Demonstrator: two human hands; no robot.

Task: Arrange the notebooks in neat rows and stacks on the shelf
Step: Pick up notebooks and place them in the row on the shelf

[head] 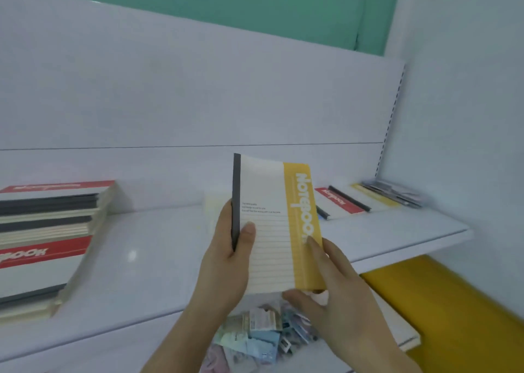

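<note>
Fingers (246, 230) of my left hand (226, 267) curl round the dark spine of a cream-and-yellow lined paper notebook (272, 225), while my right hand (326, 282) pinches its lower yellow corner. I hold it upright above the white shelf (158, 247). Red-and-grey notebook stacks (48, 245) sit left; loose notebooks (354, 199) lie at the far right.

A yellow-banded notebook (279, 225) with a dark spine stands upright above the white shelf (158, 247); red-banded notebooks (48, 242) lie stacked at left, more notebooks (365, 199) at right.
</note>
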